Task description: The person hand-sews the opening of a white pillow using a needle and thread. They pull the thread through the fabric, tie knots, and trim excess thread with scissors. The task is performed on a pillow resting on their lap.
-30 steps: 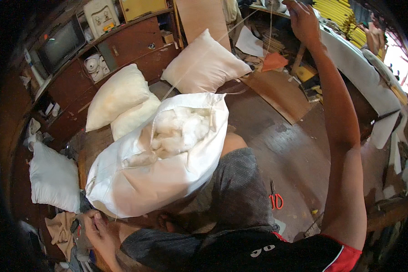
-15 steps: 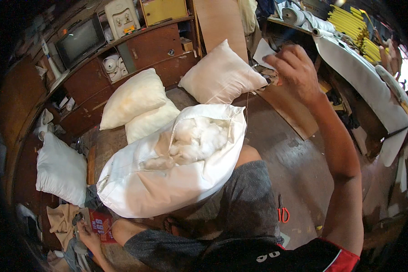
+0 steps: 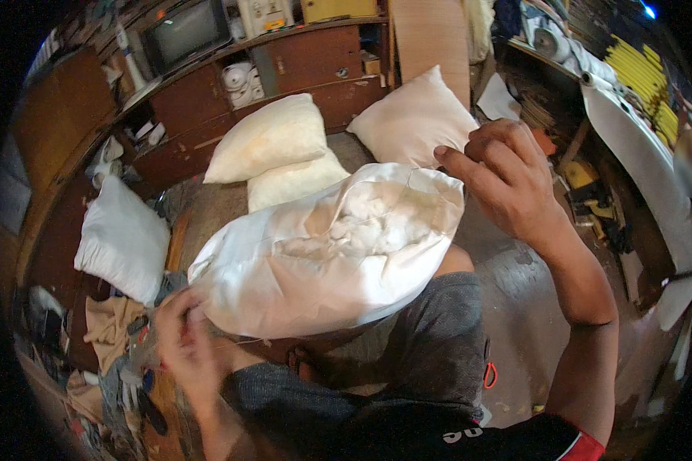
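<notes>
In the head view, the white cushion cover (image 3: 315,284) is laid slantwise across the middle, its far right end raised beside the knee (image 3: 457,261). Its upper side is parted in a long slit, by whose edges the loose white stuffing (image 3: 377,230) is framed. A fine thread (image 3: 410,180) can be made out near the far edge of the slit.

The right hand (image 3: 511,173) is held just beyond the cover's far right corner, with the fingers curled inward; whether thread is pinched there cannot be told. The left hand (image 3: 188,338) is blurred, its fingers bent beside the near left end of the cover; whether anything is grasped cannot be told.

On the far side, room is narrowed by two cream pillows (image 3: 273,138), one partly covered by the other, and by a pinkish pillow (image 3: 411,115) near the right hand. The left is bounded by a pale pillow (image 3: 123,238) and, nearer, by crumpled tan cloth (image 3: 109,326).

The widest open stretch is offered by the floor (image 3: 542,307) to the right, between the shorts (image 3: 442,330) and the right forearm, where a red loop handle (image 3: 490,375) is seen close to the shorts.
</notes>
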### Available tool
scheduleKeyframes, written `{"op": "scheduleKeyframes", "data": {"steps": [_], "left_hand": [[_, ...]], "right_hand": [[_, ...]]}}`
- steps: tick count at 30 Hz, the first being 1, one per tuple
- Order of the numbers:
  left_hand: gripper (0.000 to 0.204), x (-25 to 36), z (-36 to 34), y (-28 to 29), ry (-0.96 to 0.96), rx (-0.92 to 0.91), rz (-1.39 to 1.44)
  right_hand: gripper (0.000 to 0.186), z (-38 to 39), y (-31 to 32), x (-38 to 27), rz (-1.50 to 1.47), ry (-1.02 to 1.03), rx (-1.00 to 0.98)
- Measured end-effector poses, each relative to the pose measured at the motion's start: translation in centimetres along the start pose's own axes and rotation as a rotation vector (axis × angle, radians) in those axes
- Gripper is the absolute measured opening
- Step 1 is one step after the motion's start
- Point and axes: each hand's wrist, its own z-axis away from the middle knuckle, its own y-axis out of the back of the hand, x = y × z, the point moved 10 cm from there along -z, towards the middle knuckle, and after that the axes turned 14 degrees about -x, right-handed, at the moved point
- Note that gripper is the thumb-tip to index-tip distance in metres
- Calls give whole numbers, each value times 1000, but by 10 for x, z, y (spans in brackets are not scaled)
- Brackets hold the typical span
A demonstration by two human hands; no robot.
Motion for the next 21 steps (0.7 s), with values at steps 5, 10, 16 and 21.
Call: {"op": "scheduleKeyframes", "data": {"steps": [5,10,16,21], "left_hand": [[22,132,-49,-82,-433,-252,206],[26,122,-67,-152,-148,-545,930],[25,108,-67,-170,-66,-604,895],[16,99,-67,-181,-49,-574,1068]], "right_hand": [[37,-11,7,-22,-68,72,61],[38,-24,8,-39,-160,99,70],[39,-21,-8,-42,-252,84,63],[41,-21,-14,-45,-295,51,34]]}}
